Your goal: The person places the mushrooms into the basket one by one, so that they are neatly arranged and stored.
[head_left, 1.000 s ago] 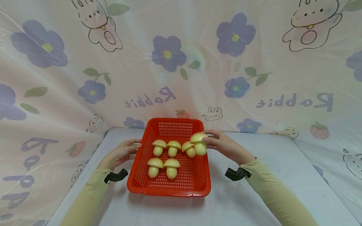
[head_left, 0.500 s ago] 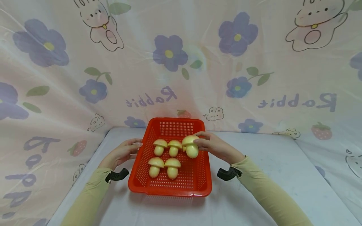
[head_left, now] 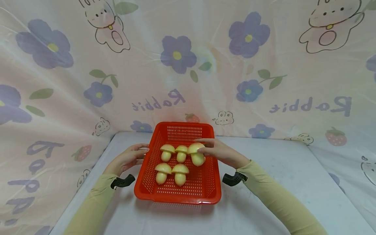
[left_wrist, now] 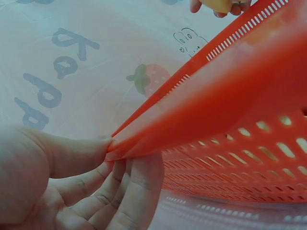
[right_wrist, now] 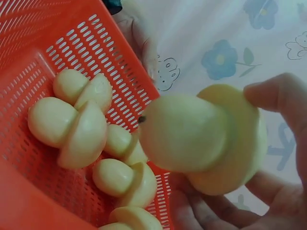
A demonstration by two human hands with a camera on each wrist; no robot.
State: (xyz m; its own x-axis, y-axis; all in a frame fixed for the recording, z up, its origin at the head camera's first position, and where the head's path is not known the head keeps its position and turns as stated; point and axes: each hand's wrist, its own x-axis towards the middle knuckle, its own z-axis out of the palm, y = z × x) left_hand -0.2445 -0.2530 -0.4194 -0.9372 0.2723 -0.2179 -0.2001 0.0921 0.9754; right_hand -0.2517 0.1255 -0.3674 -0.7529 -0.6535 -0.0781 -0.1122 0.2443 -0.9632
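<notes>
A red plastic basket (head_left: 179, 198) with slotted walls stands on the white table. Several pale yellow toy mushrooms lie in it, among them one at the front left (head_left: 163, 173) and one beside it (head_left: 180, 174). My left hand (head_left: 129, 159) pinches the left rim between thumb and fingers, as the left wrist view shows. Over the basket's right rear part, my right hand (head_left: 223, 152) holds another toy mushroom (right_wrist: 192, 134) by its cap, thumb on one side and fingers on the other. In the head view it covers most of a mushroom lying behind it.
Behind the table hangs a pale curtain (head_left: 176, 81) printed with flowers, rabbits and strawberries. Table surface (head_left: 282, 169) stretches to the right of the basket and in front of it. A black strap mount (head_left: 122, 181) sits on the left wrist, and a matching mount (head_left: 234, 179) on the right.
My right hand has moved left and slightly down with the mushroom, from the basket's right rim to over its inside. The left hand has stayed at the left rim.
</notes>
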